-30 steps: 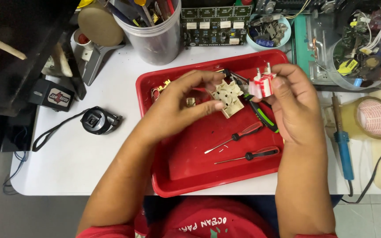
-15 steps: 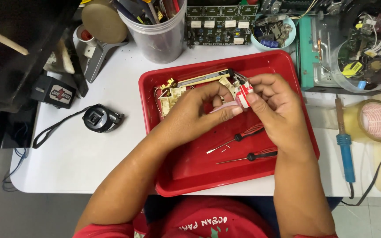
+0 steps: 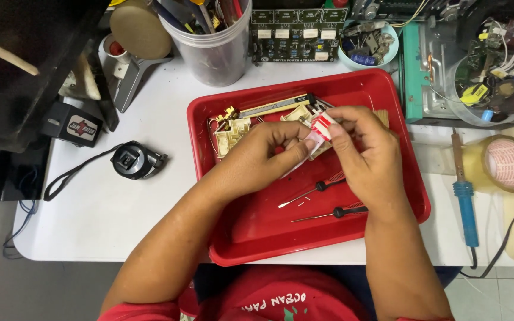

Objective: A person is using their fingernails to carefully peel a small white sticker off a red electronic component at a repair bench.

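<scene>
up close — red-white part (image 3: 321, 128) between hands

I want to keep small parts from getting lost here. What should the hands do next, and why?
Probably lower the red-and-white part closer to the red tray. Left hand and right hand both pinch it above the tray, so anything dropped should land inside.
</scene>
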